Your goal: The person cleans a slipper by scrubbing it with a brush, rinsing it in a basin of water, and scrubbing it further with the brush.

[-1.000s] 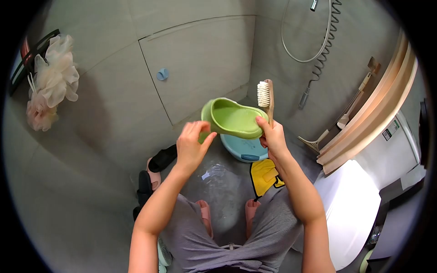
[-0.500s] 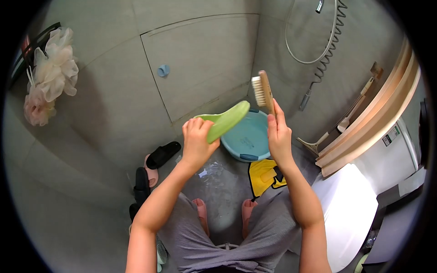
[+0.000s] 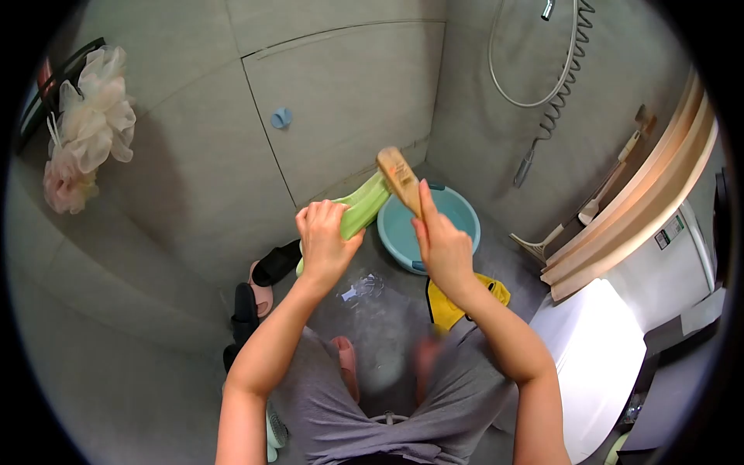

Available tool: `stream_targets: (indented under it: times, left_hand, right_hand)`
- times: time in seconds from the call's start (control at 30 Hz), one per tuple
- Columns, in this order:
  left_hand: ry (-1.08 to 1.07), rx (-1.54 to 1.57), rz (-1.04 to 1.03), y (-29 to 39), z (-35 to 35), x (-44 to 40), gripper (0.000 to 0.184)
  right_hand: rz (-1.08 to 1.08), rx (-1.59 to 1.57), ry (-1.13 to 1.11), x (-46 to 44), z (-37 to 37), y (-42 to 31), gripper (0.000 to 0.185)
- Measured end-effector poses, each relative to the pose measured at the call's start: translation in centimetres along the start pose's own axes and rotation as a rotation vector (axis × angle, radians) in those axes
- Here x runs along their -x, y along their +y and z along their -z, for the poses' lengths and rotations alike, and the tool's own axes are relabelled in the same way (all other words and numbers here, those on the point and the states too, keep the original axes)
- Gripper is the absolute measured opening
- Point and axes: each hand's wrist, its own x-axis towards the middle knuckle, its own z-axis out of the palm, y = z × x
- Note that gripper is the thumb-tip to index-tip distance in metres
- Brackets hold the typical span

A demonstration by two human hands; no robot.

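Observation:
My left hand [image 3: 325, 236] is closed round the green slipper [image 3: 364, 204], which is tilted with its far end up to the right. In my right hand [image 3: 447, 254] is the wooden handle of a scrubbing brush [image 3: 400, 177]. The brush head lies against the far end of the slipper, with its back toward me and its bristles hidden. Behind and below both, a blue basin [image 3: 397, 238] rests on the floor.
A yellow cloth [image 3: 446, 308] lies by the basin. Black slippers [image 3: 277, 264] and a pink one [image 3: 262, 297] line the left wall. The white toilet [image 3: 593, 349] and a peach curtain [image 3: 635, 194] are at right.
The slipper passed from my right hand to my left and was turned over. My right hand has swung the brush leftward, down onto the slipper.

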Motion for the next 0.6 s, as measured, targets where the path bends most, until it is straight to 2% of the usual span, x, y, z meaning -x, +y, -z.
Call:
stream_targets:
  times: [0.07,0.1,0.17,0.27,0.3,0.37,0.43,0.57,0.6]
  left_hand:
    - [-0.029,0.030,0.040,-0.2,0.2,0.2,0.040]
    - [-0.029,0.026,0.040,-0.4,0.3,0.2,0.040]
    - [-0.115,0.082,0.096,-1.3,0.2,0.1,0.040]
    - [-0.110,0.115,0.103,-0.8,0.6,-0.1,0.038]
    - [-0.108,0.150,0.128,-0.4,0.9,-0.3,0.037]
    - [-0.077,0.145,0.123,0.0,0.8,-0.4,0.037]
    - [-0.156,0.301,0.229,0.5,1.2,-0.6,0.035]
    - [-0.203,0.391,0.153,-0.3,1.0,-0.7,0.034]
    - [-0.227,0.495,0.188,0.2,1.1,-0.7,0.026]
  right_hand:
    - [0.023,-0.020,-0.049,0.9,-0.2,-1.0,0.070]
    - [0.152,-0.086,-0.032,1.4,-0.7,-1.7,0.069]
    - [0.159,-0.031,-0.118,1.7,-0.7,-2.2,0.069]
    - [0.000,0.015,-0.020,-0.4,-0.3,0.3,0.067]
    - [0.005,0.020,-0.023,-0.3,-0.1,0.3,0.067]
    - [0.057,-0.051,-0.002,0.5,-0.1,-0.1,0.068]
    - [0.171,-0.079,-0.098,1.9,-0.4,-1.6,0.070]
    - [0.030,-0.051,-0.098,-0.2,-0.6,0.3,0.070]
    - [-0.042,-0.043,-0.076,-0.8,-0.6,0.8,0.070]
